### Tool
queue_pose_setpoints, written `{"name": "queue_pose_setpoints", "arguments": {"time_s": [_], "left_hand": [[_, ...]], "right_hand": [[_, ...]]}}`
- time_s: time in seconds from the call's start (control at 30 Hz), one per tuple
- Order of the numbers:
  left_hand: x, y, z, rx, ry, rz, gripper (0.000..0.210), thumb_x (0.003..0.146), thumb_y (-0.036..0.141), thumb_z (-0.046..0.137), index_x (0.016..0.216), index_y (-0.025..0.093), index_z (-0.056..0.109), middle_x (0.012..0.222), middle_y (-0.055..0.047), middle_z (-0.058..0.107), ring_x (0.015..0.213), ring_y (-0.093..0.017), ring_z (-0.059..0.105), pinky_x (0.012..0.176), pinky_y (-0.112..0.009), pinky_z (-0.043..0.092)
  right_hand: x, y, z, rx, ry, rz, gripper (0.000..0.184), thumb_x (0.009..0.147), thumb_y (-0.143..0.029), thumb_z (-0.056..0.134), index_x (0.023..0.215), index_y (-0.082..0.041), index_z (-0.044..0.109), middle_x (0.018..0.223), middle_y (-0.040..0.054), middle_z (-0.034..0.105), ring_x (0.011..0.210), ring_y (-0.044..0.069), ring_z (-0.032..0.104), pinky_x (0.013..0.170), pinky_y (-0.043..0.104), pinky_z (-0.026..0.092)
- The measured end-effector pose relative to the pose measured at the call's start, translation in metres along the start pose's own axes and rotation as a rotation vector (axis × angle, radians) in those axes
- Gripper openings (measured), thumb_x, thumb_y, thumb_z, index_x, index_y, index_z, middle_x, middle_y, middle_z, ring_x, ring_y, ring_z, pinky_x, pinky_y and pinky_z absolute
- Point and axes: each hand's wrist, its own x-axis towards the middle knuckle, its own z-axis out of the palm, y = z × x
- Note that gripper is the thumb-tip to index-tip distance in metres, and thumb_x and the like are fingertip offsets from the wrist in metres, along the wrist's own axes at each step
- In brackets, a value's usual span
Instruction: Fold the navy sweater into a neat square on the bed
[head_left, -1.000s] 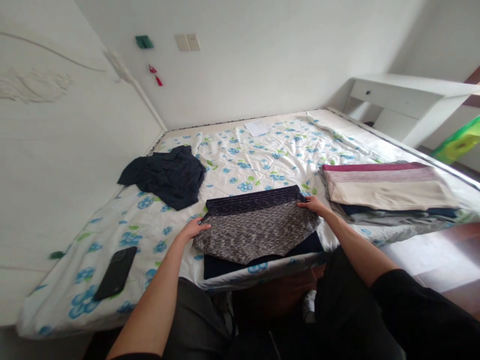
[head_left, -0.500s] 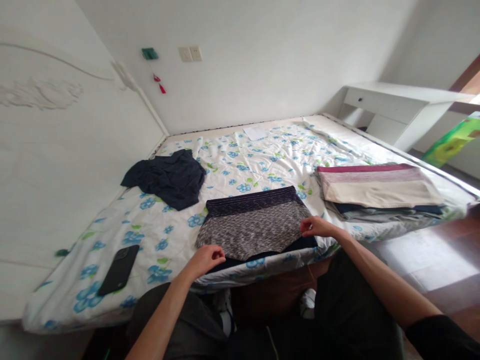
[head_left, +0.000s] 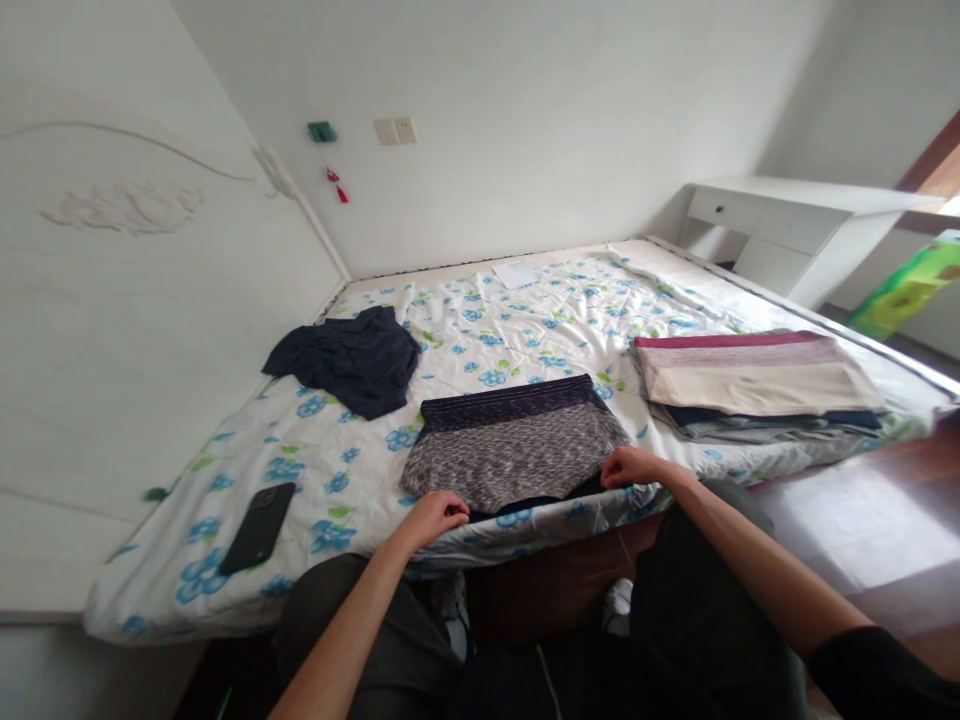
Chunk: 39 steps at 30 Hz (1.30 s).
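A folded garment [head_left: 517, 450], speckled grey with a dark navy band along its far side, lies flat near the front edge of the bed. At its near left corner, my left hand [head_left: 435, 518] is closed, thumb and fingers pinching the dark lower edge. My right hand [head_left: 634, 468] pinches the same dark edge at the near right corner. The fingertips of both hands are partly hidden. To the left lies a crumpled dark navy garment [head_left: 352, 360]. On the right sits a stack of folded clothes [head_left: 757, 380], topped by a cream, pink and maroon piece.
A black phone [head_left: 257, 527] rests on the flowered bedsheet [head_left: 495, 340] at the left front. Further back is a white sheet of paper [head_left: 515, 275]. The white headboard [head_left: 120, 330] rises on the left, and a white desk [head_left: 787, 225] stands beyond the bed at right.
My right hand has moved down from the garment's right side to its near dark edge. My left hand has stayed by the near left corner. The view has shifted slightly.
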Motion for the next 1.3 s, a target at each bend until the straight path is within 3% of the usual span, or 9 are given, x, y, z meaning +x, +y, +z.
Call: {"name": "queue_pose_setpoints", "arguments": {"time_s": [0.33,0.53,0.8,1.0,1.3], "left_hand": [[0.004,0.013,0.002,0.132,0.021,0.023,0.019,0.097,0.038,0.076,0.101,0.025,0.089,0.105,-0.008,0.087,0.097,-0.026,0.079,0.086,-0.031,0.053],[0.008,0.015,0.003,0.223,0.045,0.049,0.016,0.096,0.039,0.081,0.102,0.026,0.087,0.11,-0.008,0.085,0.103,-0.027,0.078,0.089,-0.031,0.055],[0.009,0.031,0.01,0.297,0.061,0.045,0.01,0.095,0.027,0.075,0.1,0.025,0.084,0.109,-0.008,0.083,0.103,-0.027,0.078,0.088,-0.032,0.054],[0.005,0.032,0.001,0.228,0.072,0.061,0.015,0.09,0.021,0.069,0.092,0.025,0.082,0.093,-0.004,0.081,0.087,-0.022,0.074,0.078,-0.03,0.048],[0.005,0.031,-0.002,0.229,-0.051,0.035,0.012,0.089,0.027,0.071,0.084,0.028,0.082,0.089,-0.004,0.081,0.086,-0.024,0.074,0.078,-0.032,0.046]], "right_hand": [[0.002,0.001,0.003,-0.039,0.062,-0.016,0.024,0.085,-0.04,0.081,0.09,-0.021,0.094,0.092,0.006,0.089,0.084,0.025,0.078,0.082,0.03,0.055],[0.002,0.0,0.005,-0.036,0.006,-0.023,0.028,0.075,-0.035,0.087,0.098,-0.022,0.095,0.09,0.0053,0.088,0.082,0.025,0.078,0.076,0.029,0.056],[0.007,-0.001,0.006,-0.115,0.028,-0.035,0.018,0.086,-0.028,0.077,0.091,-0.021,0.093,0.09,0.0049,0.088,0.083,0.023,0.077,0.079,0.027,0.054],[-0.001,-0.002,-0.002,-0.083,-0.021,-0.091,0.022,0.092,-0.035,0.075,0.093,-0.019,0.09,0.089,0.0051,0.084,0.081,0.02,0.072,0.078,0.026,0.052],[-0.002,0.006,-0.005,-0.021,-0.119,-0.008,0.022,0.083,-0.039,0.083,0.084,-0.018,0.088,0.078,0.0035,0.081,0.071,0.018,0.067,0.07,0.026,0.049]]}}
